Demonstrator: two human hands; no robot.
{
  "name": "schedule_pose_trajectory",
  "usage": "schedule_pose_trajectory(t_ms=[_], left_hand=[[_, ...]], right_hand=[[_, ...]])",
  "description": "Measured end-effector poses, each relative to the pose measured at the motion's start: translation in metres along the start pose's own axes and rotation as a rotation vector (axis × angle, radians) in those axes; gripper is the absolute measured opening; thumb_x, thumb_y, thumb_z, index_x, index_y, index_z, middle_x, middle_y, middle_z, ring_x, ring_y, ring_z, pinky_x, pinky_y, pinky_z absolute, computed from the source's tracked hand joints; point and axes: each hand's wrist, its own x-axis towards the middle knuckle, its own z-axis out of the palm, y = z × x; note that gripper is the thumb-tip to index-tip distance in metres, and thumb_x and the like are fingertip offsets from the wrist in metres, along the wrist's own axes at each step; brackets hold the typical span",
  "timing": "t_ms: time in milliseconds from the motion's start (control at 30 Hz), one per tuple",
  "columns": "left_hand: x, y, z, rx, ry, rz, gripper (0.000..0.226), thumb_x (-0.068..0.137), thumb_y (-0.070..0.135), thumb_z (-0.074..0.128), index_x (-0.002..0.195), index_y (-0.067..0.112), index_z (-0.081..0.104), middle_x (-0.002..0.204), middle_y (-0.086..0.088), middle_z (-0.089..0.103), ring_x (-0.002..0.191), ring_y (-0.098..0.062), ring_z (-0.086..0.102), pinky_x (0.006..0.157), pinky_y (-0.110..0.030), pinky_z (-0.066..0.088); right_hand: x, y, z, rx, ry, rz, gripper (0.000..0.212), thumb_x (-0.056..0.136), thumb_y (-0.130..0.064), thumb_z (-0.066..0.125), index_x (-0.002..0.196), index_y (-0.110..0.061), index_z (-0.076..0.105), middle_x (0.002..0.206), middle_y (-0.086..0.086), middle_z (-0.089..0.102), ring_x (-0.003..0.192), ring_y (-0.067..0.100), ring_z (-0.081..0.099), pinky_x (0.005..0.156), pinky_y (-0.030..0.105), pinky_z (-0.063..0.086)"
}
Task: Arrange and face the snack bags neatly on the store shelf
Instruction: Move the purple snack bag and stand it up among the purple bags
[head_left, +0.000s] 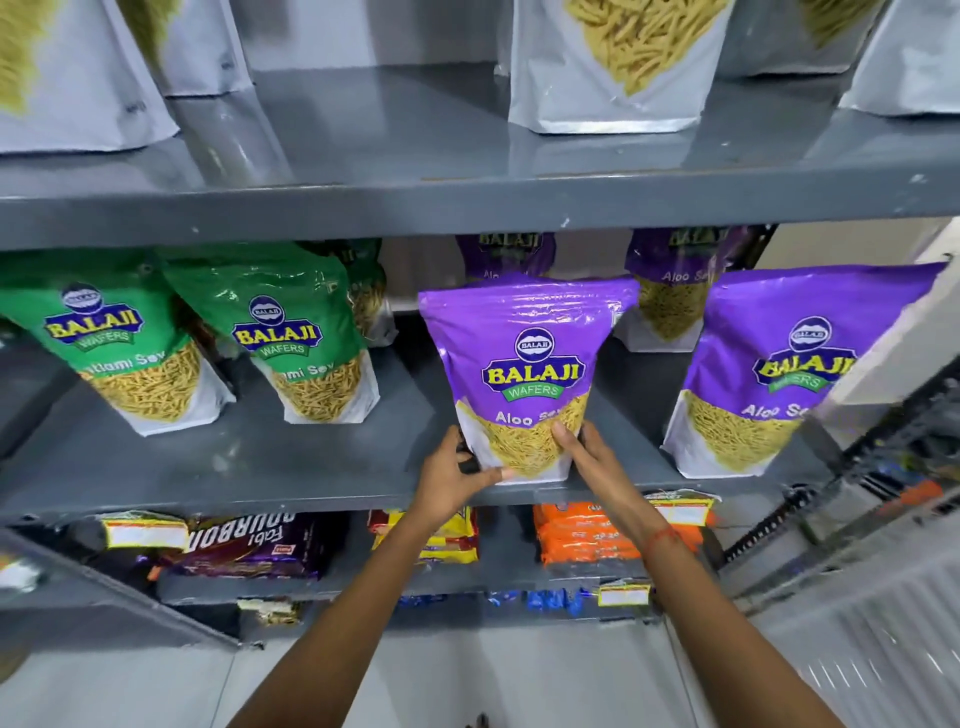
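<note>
Now both hands, left and right, apparently clasp the purple bag's base.

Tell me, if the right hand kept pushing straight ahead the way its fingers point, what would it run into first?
The right hand already grips the purple Aloo Sev bag. Pushed further up and back, bag and hand would probably meet the second purple bag standing behind it, though depth is hard to judge here.
</note>
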Motion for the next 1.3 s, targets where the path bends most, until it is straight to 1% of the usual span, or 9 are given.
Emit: schedule_pose_trajectory(t_ms=[267,367,533,733,867,967,1133,1233,1300], left_hand=[[-0.012,0.014,0.001,-0.238,0.07,0.051,0.052,0.074,0.014,0.075,0.12,0.017,0.05,0.114,0.002,0.064,0.108,-0.016,0.062,0.076,-0.017,0.052],[-0.011,0.036,-0.006,-0.449,0.178,0.152,0.029,0.082,0.002,0.063,0.108,0.014,0.06,0.098,0.012,0.072,0.093,-0.002,0.066,0.076,-0.014,0.051],[-0.005,0.041,-0.007,-0.472,0.307,0.197,0.012,0.087,0.023,0.061,0.08,0.023,0.069,0.077,0.001,0.062,0.08,-0.012,0.053,0.078,-0.034,0.044],[-0.004,0.039,-0.009,-0.419,0.309,0.173,0.022,0.088,0.04,0.057,0.095,0.026,0.072,0.089,-0.008,0.062,0.086,-0.021,0.055,0.083,-0.044,0.047],[-0.013,0.046,-0.012,-0.366,0.292,0.198,0.026,0.092,0.027,0.053,0.112,0.017,0.066,0.11,-0.005,0.067,0.099,-0.005,0.062,0.09,-0.024,0.048],[-0.023,0.05,-0.015,-0.288,0.324,0.239,0.041,0.092,0.025,0.051,0.132,0.014,0.05,0.138,0.002,0.053,0.124,0.001,0.049,0.099,-0.012,0.041],[-0.043,0.059,-0.035,-0.143,0.446,0.358,0.049,0.092,0.037,0.048,0.138,0.026,0.041,0.147,0.01,0.042,0.135,0.003,0.035,0.106,-0.011,0.032],[-0.052,0.067,-0.065,-0.067,0.523,0.428,0.051,0.092,0.038,0.046,0.141,0.026,0.036,0.148,0.012,0.038,0.137,-0.004,0.035,0.113,-0.027,0.033],[-0.052,0.065,-0.091,-0.037,0.56,0.456,0.055,0.093,0.039,0.044,0.144,0.024,0.029,0.151,0.009,0.034,0.139,-0.008,0.033,0.113,-0.039,0.035]], right_hand=[[0.003,-0.002,-0.01,0.149,0.11,-0.071,0.042,0.076,-0.058,0.06,0.103,-0.026,0.064,0.117,0.001,0.066,0.11,0.015,0.06,0.098,0.035,0.047],[0.009,-0.018,-0.015,0.232,0.274,-0.234,0.014,0.092,-0.025,0.054,0.098,-0.025,0.066,0.106,0.003,0.067,0.102,0.013,0.06,0.089,0.028,0.047],[0.012,-0.039,-0.009,0.289,0.282,-0.311,0.016,0.092,-0.009,0.051,0.095,-0.022,0.06,0.092,-0.007,0.069,0.084,0.001,0.064,0.072,0.014,0.053],[0.012,-0.036,0.001,0.485,0.37,-0.296,0.016,0.094,-0.009,0.046,0.088,-0.021,0.054,0.076,-0.016,0.069,0.07,-0.003,0.06,0.061,0.011,0.049],[0.003,-0.041,0.011,0.384,0.62,-0.397,0.012,0.088,-0.023,0.049,0.099,-0.026,0.055,0.105,-0.001,0.058,0.098,0.009,0.055,0.092,0.026,0.045],[-0.014,-0.06,0.025,0.137,0.862,-0.678,0.02,0.091,-0.018,0.044,0.111,-0.016,0.048,0.114,0.008,0.049,0.111,0.023,0.049,0.101,0.04,0.041],[-0.04,-0.089,0.085,-0.114,0.7,-1.021,0.022,0.087,0.007,0.044,0.108,0.013,0.048,0.117,0.019,0.044,0.117,-0.011,0.04,0.101,0.011,0.031],[-0.034,-0.095,0.134,-0.141,0.551,-1.092,0.023,0.086,0.001,0.042,0.107,0.005,0.052,0.116,0.031,0.046,0.12,-0.004,0.039,0.102,0.012,0.031],[-0.02,-0.098,0.166,-0.153,0.528,-1.102,0.024,0.089,-0.004,0.04,0.11,-0.003,0.051,0.12,0.02,0.048,0.119,0.011,0.042,0.105,0.021,0.032]])
